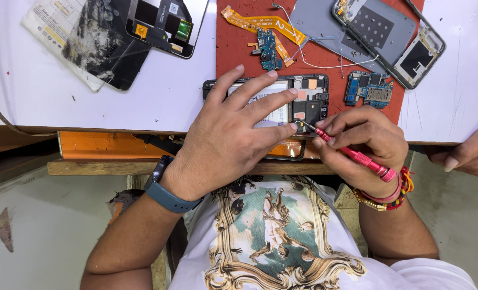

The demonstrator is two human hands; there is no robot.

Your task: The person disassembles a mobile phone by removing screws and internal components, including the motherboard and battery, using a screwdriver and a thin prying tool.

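Now left hand (pixel 233 137) pins opened phone (pixel 308 99); right hand (pixel 362 142) holds screwdriver (pixel 351 153).

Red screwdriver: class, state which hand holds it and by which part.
The right hand holds the red screwdriver by its handle, fingers pinched near the tip end; the left hand presses flat on the opened phone.

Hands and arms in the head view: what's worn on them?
Both forearms are bare. The left hand has a blue-grey smartwatch band on its wrist. The right hand wears red, pink and yellow thread and bead bracelets. No gloves or rings visible.
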